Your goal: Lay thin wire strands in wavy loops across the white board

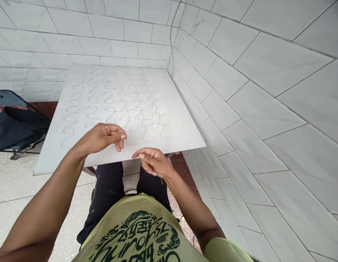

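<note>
Room corner with two walls of glossy white rectangular tiles: rear wall, with joints in staggered courses, and right-hand wall. A thin beige cable descends near their junction. A broad white flat tabletop occupies the corner. Left: a blue-grey fabric folding chair bearing dark cloth, above a pale speckled floor; dark red skirting behind. Illumination is soft.
</note>
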`<act>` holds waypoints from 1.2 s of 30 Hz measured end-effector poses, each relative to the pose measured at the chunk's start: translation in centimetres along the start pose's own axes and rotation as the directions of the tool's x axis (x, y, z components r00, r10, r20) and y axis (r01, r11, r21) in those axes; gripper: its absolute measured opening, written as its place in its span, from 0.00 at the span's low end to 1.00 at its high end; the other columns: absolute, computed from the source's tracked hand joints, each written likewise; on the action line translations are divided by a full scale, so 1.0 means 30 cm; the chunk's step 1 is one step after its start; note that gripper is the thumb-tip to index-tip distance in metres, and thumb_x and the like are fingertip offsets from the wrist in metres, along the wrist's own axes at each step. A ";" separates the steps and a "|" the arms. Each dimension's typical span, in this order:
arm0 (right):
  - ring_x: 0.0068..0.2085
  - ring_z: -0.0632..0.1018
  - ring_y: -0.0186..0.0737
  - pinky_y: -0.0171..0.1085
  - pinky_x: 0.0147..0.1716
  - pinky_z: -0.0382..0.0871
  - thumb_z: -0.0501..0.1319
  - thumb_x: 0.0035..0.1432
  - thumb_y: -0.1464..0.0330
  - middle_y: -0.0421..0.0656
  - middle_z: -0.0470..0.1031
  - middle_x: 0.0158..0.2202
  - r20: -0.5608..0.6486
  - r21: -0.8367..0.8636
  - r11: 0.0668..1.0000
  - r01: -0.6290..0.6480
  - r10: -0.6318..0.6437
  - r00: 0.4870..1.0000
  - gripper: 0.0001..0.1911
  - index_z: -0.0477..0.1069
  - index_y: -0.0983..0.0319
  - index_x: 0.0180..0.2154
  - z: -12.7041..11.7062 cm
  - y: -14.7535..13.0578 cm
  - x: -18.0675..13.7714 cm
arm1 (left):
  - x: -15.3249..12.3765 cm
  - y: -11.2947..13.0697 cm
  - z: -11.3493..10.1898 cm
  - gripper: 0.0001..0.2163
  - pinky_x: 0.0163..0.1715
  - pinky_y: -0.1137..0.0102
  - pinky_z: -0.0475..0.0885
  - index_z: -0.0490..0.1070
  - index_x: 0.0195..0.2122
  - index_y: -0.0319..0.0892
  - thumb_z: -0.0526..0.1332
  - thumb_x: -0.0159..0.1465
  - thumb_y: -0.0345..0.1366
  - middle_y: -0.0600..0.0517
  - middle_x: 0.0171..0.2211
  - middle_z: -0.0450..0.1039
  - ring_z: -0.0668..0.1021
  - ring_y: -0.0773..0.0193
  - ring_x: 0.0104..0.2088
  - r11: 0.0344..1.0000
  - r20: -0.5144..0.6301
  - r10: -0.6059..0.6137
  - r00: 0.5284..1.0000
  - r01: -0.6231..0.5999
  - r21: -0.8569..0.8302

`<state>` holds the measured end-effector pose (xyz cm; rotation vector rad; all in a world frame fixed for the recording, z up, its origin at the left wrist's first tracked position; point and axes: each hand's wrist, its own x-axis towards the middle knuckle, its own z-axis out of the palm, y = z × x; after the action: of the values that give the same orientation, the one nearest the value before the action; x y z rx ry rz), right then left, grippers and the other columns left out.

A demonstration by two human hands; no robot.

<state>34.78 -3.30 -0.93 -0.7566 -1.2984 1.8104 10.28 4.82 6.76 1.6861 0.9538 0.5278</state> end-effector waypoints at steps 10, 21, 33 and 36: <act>0.12 0.54 0.26 0.29 0.12 0.43 0.59 0.69 0.54 0.29 0.64 0.15 -0.213 -0.046 0.999 0.025 -0.034 0.976 0.19 0.75 0.64 0.47 0.022 0.026 -0.004 | 0.016 0.000 0.019 0.18 0.45 0.61 0.79 0.78 0.44 0.41 0.62 0.69 0.53 0.45 0.38 0.84 0.85 0.57 0.35 0.999 -0.055 0.017 0.998 -0.019 -0.040; 0.13 0.49 0.26 0.30 0.13 0.42 0.62 0.66 0.51 0.27 0.56 0.13 -0.340 0.080 0.990 0.116 -0.082 0.937 0.20 0.73 0.62 0.42 0.010 0.006 0.013 | -0.013 -0.021 0.064 0.23 0.51 0.57 0.78 0.74 0.56 0.45 0.59 0.69 0.55 0.44 0.50 0.82 0.84 0.52 0.47 0.985 -0.240 0.109 0.965 -0.073 0.155; 0.23 0.70 0.35 0.34 0.26 0.59 0.49 0.75 0.59 0.38 0.70 0.23 -0.245 -0.824 0.566 0.016 -0.381 0.892 0.17 0.73 0.60 0.48 -0.059 0.010 -0.036 | -0.012 -0.044 0.106 0.16 0.45 0.62 0.80 0.77 0.52 0.50 0.55 0.72 0.49 0.51 0.43 0.84 0.85 0.56 0.40 0.897 -0.352 0.221 0.909 -0.048 0.440; 0.24 0.70 0.36 0.36 0.28 0.57 0.47 0.76 0.67 0.41 0.73 0.25 -0.055 -0.994 0.104 -0.014 -0.400 0.915 0.16 0.72 0.63 0.49 -0.096 0.006 -0.067 | 0.001 -0.044 0.109 0.16 0.46 0.61 0.80 0.78 0.52 0.50 0.55 0.73 0.48 0.50 0.44 0.85 0.85 0.54 0.42 0.883 -0.352 0.242 0.904 -0.054 0.466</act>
<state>38.15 -3.60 -1.92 -1.3873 -2.2082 0.2270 12.29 3.06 4.44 2.1285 1.3228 0.8316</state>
